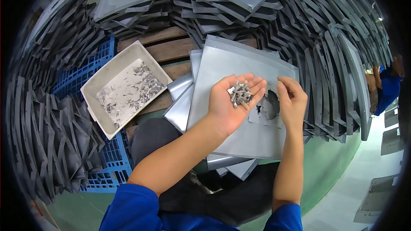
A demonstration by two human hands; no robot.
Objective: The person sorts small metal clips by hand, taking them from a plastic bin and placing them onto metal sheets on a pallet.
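Note:
My left hand (227, 105) is palm up over a grey sheet-metal panel (231, 60), its fingers loosely cupped. A heap of short, grey, cylindrical metal pins (240, 94) rests in that palm and along the fingers. To its right, my right hand (293, 100) is above the panel's right side, thumb and forefinger drawn together. Whatever they pinch, if anything, is too small to make out. Between the hands shows a round cut-out (270, 105) in the panel, partly covered by the left fingers. More grey panels lie beneath this one.
A beige plastic bin (96, 117) with many small metal pieces stands left on wooden slats (167, 51). Stacked metal panels (51, 132) surround me on the left, back and right. Blue plastic pallets (113, 154) show beneath. Another person (388, 87) in blue is at far right.

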